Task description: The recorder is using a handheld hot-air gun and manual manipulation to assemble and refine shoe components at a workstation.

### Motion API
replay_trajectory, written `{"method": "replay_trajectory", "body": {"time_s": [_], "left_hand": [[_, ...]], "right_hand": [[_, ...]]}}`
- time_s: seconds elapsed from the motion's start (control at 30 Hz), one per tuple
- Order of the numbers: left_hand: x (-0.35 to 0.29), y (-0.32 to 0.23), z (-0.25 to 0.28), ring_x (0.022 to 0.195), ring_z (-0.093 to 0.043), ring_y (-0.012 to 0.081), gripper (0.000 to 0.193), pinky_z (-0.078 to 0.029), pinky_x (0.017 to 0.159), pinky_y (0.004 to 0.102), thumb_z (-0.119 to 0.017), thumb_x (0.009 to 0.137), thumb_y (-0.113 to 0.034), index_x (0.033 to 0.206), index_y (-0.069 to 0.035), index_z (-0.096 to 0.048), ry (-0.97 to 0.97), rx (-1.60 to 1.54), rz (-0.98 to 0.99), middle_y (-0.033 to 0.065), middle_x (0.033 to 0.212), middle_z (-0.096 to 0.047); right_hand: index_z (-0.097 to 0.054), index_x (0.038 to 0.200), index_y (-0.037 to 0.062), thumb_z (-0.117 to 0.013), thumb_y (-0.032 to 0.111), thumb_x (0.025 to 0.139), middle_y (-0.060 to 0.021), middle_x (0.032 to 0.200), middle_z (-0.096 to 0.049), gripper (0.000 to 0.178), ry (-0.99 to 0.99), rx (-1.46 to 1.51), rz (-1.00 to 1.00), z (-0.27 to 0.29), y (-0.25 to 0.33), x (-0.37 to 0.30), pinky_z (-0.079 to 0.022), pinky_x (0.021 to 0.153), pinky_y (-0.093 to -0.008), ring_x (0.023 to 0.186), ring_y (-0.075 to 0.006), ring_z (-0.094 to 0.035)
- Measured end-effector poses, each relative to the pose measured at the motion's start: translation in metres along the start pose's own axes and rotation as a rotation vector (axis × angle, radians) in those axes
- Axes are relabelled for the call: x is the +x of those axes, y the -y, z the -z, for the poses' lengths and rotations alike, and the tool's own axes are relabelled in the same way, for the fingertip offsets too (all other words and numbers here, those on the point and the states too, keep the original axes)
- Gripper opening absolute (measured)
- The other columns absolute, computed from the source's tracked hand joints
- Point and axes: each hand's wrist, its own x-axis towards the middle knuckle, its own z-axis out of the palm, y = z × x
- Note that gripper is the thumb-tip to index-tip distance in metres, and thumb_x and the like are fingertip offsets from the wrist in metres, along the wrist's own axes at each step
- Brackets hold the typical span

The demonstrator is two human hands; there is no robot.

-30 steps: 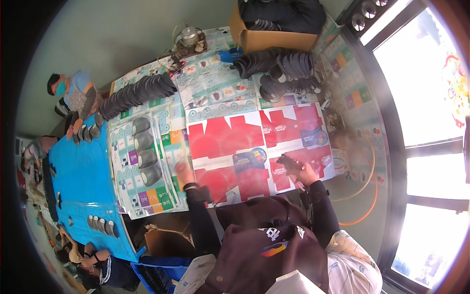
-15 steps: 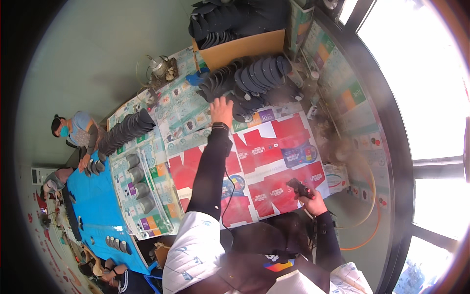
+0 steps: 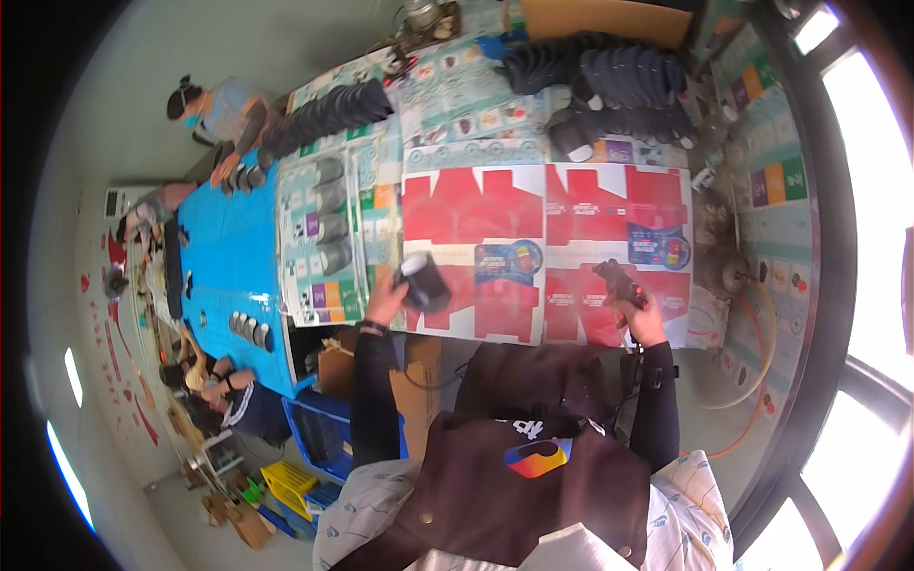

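Left hand [image 3: 385, 303] pinching dark curved piece [image 3: 428, 290], whitish near top; right hand [image 3: 648, 321] gripping black tool [image 3: 620, 284].

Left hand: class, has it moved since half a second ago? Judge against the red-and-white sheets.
Yes: the left hand has come toward the person, from the dark stacks beyond the red-and-white sheets to their near left corner.

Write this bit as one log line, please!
left hand: holds dark curved piece | right hand: holds black gun-shaped tool | nearby: red-and-white printed sheets, column of grey pieces
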Motion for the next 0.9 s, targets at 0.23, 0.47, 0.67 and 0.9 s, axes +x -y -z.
{"method": "replay_trajectory", "body": {"time_s": [0.23, 0.47, 0.67, 0.9], "left_hand": [[-0.111, 0.1, 0.034, 0.076, -0.072, 0.0199, 0.029, -0.062, 0.061, 0.036, -0.065, 0.091, -0.012, 0.117, 0.001, -0.069, 0.1, -0.016, 0.4, 0.0112, 0.093, -0.073], [-0.002, 0.082, -0.028, 0.079, -0.073, 0.0271, 0.034, -0.056, 0.071, 0.0397, -0.065, 0.094, -0.023, 0.121, -0.001, -0.068, 0.042, 0.142, -0.09, 0.0156, 0.089, -0.074], [0.099, 0.041, -0.036, 0.105, -0.067, 0.0442, 0.035, -0.053, 0.091, 0.0515, -0.06, 0.093, -0.027, 0.119, -0.005, -0.065, -0.008, 0.186, -0.166, 0.024, 0.109, -0.071], [0.118, 0.047, -0.049, 0.108, -0.069, 0.0385, 0.036, -0.053, 0.094, 0.0453, -0.062, 0.094, -0.03, 0.12, -0.007, -0.068, 0.113, 0.225, -0.125, 0.0192, 0.112, -0.073]], "right_hand": [[-0.066, 0.121, 0.0011, -0.066, 0.004, 0.087, -0.0051, 0.093, -0.074, 0.035, 0.112, -0.114, -0.016, -0.079, 0.024, 0.006, -0.051, 0.053, -0.0265, 0.069, -0.0093, -0.063], [-0.069, 0.12, 0.0042, -0.076, 0.015, 0.085, -0.0062, 0.086, -0.071, 0.037, 0.088, -0.399, 0.051, -0.177, -0.006, 0.007, -0.05, 0.058, -0.0327, 0.066, -0.011, -0.063], [-0.068, 0.124, 0.0041, -0.076, 0.02, 0.084, -0.0098, 0.08, -0.067, 0.044, 0.028, -0.527, -0.038, -0.257, 0.01, -0.012, -0.052, 0.063, -0.0346, 0.065, -0.0161, -0.064], [-0.068, 0.11, 0.0044, -0.071, 0.019, 0.083, -0.0136, 0.076, -0.067, 0.03, 0.002, -0.612, 0.035, -0.328, 0.031, 0.006, -0.054, 0.064, -0.0398, 0.065, -0.0244, -0.068]]}}
